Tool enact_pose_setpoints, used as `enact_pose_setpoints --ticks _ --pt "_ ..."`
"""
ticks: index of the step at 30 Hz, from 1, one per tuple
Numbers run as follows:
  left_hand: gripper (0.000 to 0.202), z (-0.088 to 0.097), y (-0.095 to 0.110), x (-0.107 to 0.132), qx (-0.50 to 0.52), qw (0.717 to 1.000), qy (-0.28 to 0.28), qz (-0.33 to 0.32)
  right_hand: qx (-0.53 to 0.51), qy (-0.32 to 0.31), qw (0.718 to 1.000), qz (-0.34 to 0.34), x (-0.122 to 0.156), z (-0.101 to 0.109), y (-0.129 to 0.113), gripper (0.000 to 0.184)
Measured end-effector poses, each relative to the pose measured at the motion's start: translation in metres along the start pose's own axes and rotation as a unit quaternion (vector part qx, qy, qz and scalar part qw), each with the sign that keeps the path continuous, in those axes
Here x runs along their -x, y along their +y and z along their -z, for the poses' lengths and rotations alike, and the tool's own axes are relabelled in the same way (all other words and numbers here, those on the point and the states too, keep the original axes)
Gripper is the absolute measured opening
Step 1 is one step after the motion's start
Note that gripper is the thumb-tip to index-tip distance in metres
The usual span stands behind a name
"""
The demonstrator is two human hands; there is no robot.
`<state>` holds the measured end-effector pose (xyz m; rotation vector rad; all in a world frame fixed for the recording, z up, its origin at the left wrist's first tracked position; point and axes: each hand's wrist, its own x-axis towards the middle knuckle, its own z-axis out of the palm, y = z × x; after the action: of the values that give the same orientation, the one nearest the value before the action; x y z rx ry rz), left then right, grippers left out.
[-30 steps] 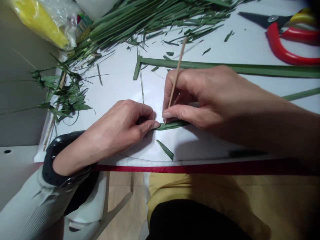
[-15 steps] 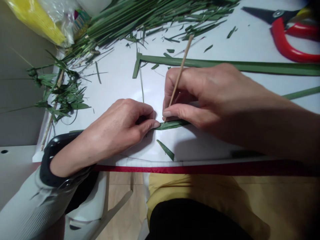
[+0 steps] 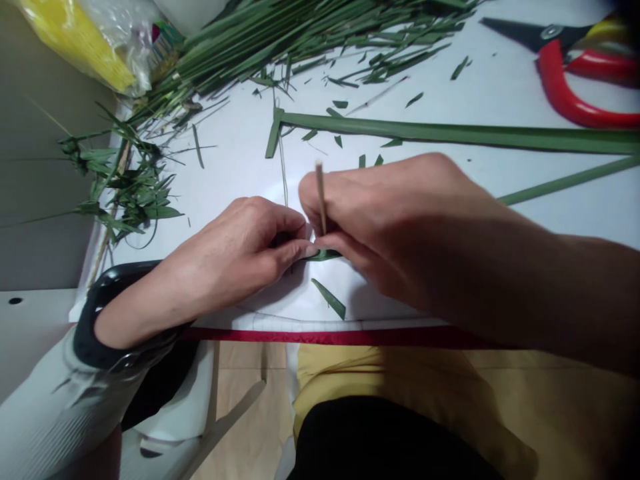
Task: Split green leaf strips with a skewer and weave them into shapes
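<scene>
Close to the table's front edge, my left hand (image 3: 250,240) pinches a narrow green leaf strip (image 3: 327,255) against the white surface. My right hand (image 3: 390,213) is closed round a thin wooden stick (image 3: 321,193), which stands almost upright. The stick's lower end meets the strip right beside my left thumb; the exact contact is hidden by my fingers. Much of the strip lies under both hands. A small cut piece of leaf (image 3: 330,299) lies just in front of them.
A long folded leaf strip (image 3: 425,130) stretches across behind my hands. Red-handled shears (image 3: 555,80) rest at the back right. A bundle of long leaves (image 3: 240,50) and a yellow item in clear plastic (image 3: 83,47) are at the back left; leafy sprigs (image 3: 130,180) lie at the left edge.
My right hand has shifted left and nearer my left hand, and the stick has gone from leaning right to nearly upright. My left hand has stayed in place.
</scene>
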<state>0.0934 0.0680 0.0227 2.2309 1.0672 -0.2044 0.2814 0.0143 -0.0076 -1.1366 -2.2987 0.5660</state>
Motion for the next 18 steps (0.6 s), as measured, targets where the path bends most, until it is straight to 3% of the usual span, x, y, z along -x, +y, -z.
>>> enact_pose_setpoints --ticks 6,10,13,18 --pt "0.022 0.004 0.005 0.002 -0.011 1.000 0.004 -0.005 0.041 -0.002 0.998 0.038 -0.003 -0.001 -0.009 0.025" --pt "0.026 0.002 0.005 0.006 -0.018 0.999 0.031 0.002 0.055 -0.024 0.997 0.050 -0.002 -0.001 -0.010 0.020" --pt "0.023 -0.002 0.002 0.006 0.004 0.998 0.060 -0.024 0.065 0.003 0.997 0.051 -0.001 -0.004 -0.008 0.020" --pt "0.026 -0.007 0.005 0.007 0.055 0.992 0.114 0.014 0.074 -0.029 0.996 0.027 -0.004 -0.008 -0.008 0.036"
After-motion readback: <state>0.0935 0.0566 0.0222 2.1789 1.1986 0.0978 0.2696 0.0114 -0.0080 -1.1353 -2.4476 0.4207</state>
